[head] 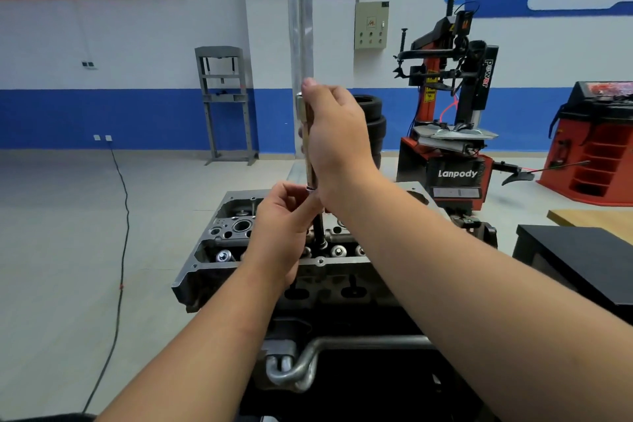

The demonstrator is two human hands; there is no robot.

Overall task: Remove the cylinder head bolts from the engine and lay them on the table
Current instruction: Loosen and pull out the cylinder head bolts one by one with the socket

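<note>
Cast grey metal, the engine's cylinder head (274,264) sits in the middle of the scene as an open-topped tray, rigid and plainly heavy, holding rows of round valve caps (337,250) in its near trough and a round bore (241,227) at its far left corner. Rising upright from its centre is a long steel tool (310,144), stiff and likely slick, which the right hand (337,144) wraps in curled fingers along its upper length. Below, the left hand (284,216) pinches a dark bolt (318,229) just under the tool's end; thin, hard and probably oily, it wants a firm grip near the top of its shank.
</note>
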